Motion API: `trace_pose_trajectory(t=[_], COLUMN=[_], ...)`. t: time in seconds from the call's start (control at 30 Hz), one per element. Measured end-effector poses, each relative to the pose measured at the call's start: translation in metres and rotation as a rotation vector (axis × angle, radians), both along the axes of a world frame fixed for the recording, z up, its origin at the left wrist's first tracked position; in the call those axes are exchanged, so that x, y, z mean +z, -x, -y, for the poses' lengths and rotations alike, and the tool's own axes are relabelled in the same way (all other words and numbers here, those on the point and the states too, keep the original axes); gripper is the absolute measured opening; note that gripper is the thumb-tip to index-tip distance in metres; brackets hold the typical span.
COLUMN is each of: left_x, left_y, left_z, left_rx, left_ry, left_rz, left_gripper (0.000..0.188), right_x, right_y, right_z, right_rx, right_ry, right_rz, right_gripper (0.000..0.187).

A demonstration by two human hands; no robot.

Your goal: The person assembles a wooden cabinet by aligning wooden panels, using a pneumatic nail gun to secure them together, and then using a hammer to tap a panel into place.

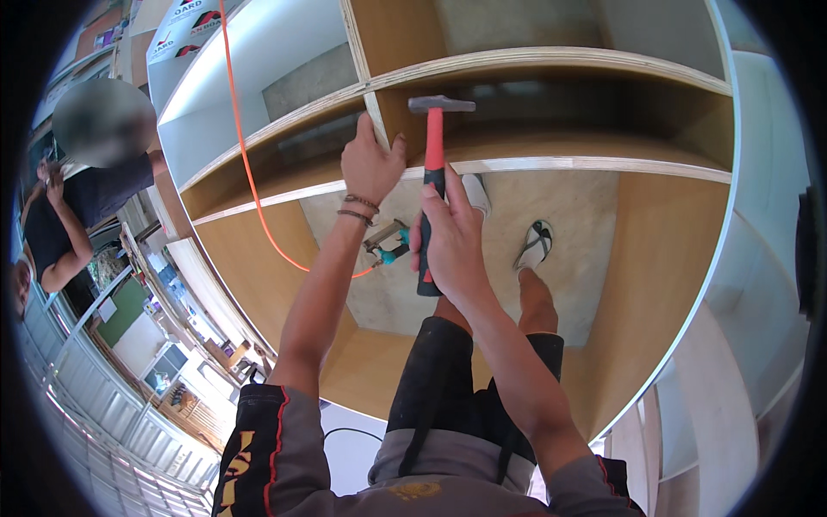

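My right hand [455, 237] is closed round the black and red handle of a hammer [434, 142]. The hammer stands with its metal head upward, in front of a low compartment of a plywood-edged cabinet [551, 164]. To its left, my left hand [372, 164] grips the short upright divider [376, 116] between two low compartments, thumb on one side. Some of its fingers are hidden behind the panel. A teal and black nail gun [392, 246] lies on the floor inside the cabinet frame, below my left hand, joined to an orange air hose [250, 177].
I stand inside the large lower bay of the cabinet, with wooden side panels [646, 276] around my legs. The hose crosses the cabinet's left part. Another person [86, 198] is at the far left. Pale curved panels [711, 388] stand at the right.
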State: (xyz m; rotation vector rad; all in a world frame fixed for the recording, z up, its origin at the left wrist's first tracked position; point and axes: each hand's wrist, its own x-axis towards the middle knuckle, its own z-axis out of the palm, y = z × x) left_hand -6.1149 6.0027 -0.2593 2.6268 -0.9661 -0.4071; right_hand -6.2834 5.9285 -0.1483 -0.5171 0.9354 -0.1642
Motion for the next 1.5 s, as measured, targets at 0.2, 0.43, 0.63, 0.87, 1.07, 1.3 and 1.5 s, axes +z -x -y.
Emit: trace_pose_trajectory(t=[0.2,0.43,0.63,0.87,1.07,1.3,1.5], left_x=[-0.008,-0.013,-0.014,-0.011,-0.008,-0.009,-0.007], left_y=[0.008,-0.001,-0.002,-0.002,-0.003,-0.001,-0.003], left_z=[0.004,-0.006,-0.006,-0.006,-0.005,-0.004,-0.003], left_rx=[0.042,0.02,-0.01,0.017,0.025,0.01,0.014], left_ry=[0.087,0.078,0.141,0.119,0.122,0.179,0.146], left_rz=[-0.078,-0.093,-0.097,-0.117,-0.175,-0.167,-0.192], left_gripper=[0.046,0.049,0.051,0.05,0.048,0.052,0.054], right_x=[-0.011,-0.022,-0.021,-0.022,-0.03,-0.03,-0.029], right_y=[-0.037,-0.053,-0.053,-0.052,-0.047,-0.049,-0.041], right_z=[-0.014,-0.017,-0.012,-0.02,-0.012,-0.027,-0.007], right_rx=[-0.02,0.072,0.058,0.026,0.158,0.077,0.17], right_ry=[0.063,-0.012,-0.02,-0.014,0.106,0.095,0.039], right_rz=[-0.082,-0.078,-0.073,-0.124,-0.135,-0.18,-0.133], right_gripper=[0.052,0.057,0.058,0.055,0.053,0.053,0.053])
